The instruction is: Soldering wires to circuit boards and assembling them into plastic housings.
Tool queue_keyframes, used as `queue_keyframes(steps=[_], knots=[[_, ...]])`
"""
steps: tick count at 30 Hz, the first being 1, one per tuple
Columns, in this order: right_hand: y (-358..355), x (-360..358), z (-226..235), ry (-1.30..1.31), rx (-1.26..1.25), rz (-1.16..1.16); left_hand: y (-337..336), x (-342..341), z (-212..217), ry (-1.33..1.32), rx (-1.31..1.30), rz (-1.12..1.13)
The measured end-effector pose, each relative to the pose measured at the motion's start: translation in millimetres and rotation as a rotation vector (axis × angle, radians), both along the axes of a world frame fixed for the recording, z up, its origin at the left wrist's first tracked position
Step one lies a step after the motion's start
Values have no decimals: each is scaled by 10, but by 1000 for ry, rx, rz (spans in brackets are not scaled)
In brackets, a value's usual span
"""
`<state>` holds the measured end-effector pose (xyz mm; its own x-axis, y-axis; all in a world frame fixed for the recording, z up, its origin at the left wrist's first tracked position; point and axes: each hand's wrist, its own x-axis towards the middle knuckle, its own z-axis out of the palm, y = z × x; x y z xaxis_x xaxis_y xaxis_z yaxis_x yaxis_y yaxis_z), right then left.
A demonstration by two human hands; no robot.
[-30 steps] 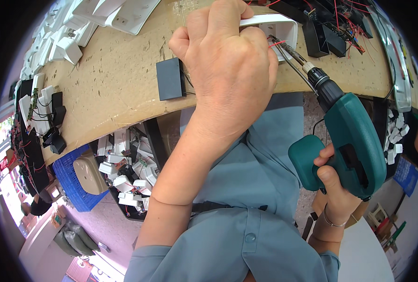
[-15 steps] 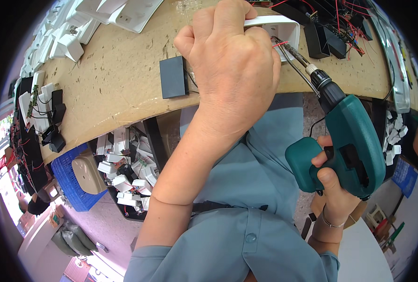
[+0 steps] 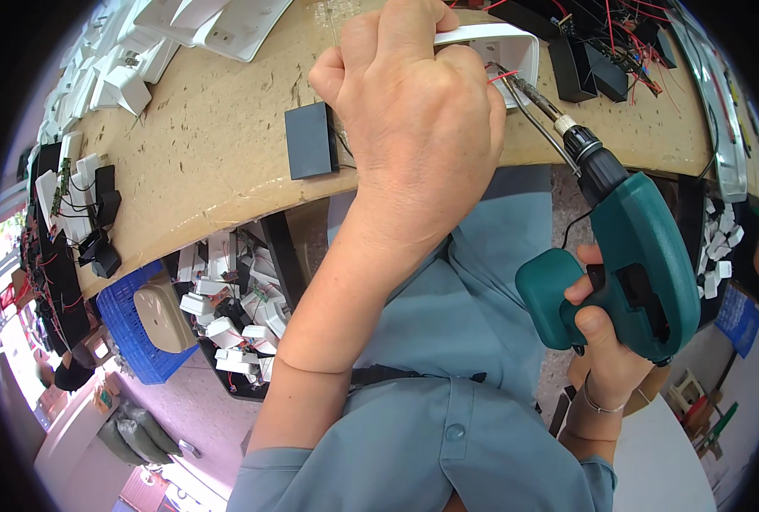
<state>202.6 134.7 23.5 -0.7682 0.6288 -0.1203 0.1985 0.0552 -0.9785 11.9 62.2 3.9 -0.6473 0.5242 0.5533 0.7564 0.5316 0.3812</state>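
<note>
Casing (image 3: 520, 55): one, white, at the desk (image 3: 226, 145) before the person; its inside faces the iron (image 3: 652, 247), presumably so the tip can get in.
Boards (image 3: 59, 194): far left, among white and black parts, apparently set aside; too tangled to count.
Basket (image 3: 124, 341): one, blue, lower than the desk, holding one beige box (image 3: 165, 317).
Shells (image 3: 141, 55): white, piled at the upper left, perhaps for easy reach; several, overlapping too much to count.
Bin (image 3: 245, 392): one, black, packed with small white parts (image 3: 226, 328) beyond counting, likely to spare desk space.
Black box (image 3: 309, 142): one, lying near the left hand (image 3: 418, 111).
Left hand: narrow, knuckles up, fingers curled over the casing, seemingly steadying it; fingertips hidden, so I cannot tell what they grip.
Red wire (image 3: 503, 77): one strand by the iron's tip.
Open boxes (image 3: 571, 75): two I can pick out, black, right of the casing.
Right hand (image 3: 611, 354): wrapped around the iron's handle, likely to aim it up and leftward.
Iron: one, green, a thin metal tube beside its tip.
</note>
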Motion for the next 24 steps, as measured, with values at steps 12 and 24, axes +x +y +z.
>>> queue_keyframes(steps=[12, 24], knots=[[-52, 144, -32, 49, 106, -105, -3, 13, 3, -9, -10, -8], [48, 274, 4, 122, 289, -162, 53, -127, -279, 429, 260, -105]])
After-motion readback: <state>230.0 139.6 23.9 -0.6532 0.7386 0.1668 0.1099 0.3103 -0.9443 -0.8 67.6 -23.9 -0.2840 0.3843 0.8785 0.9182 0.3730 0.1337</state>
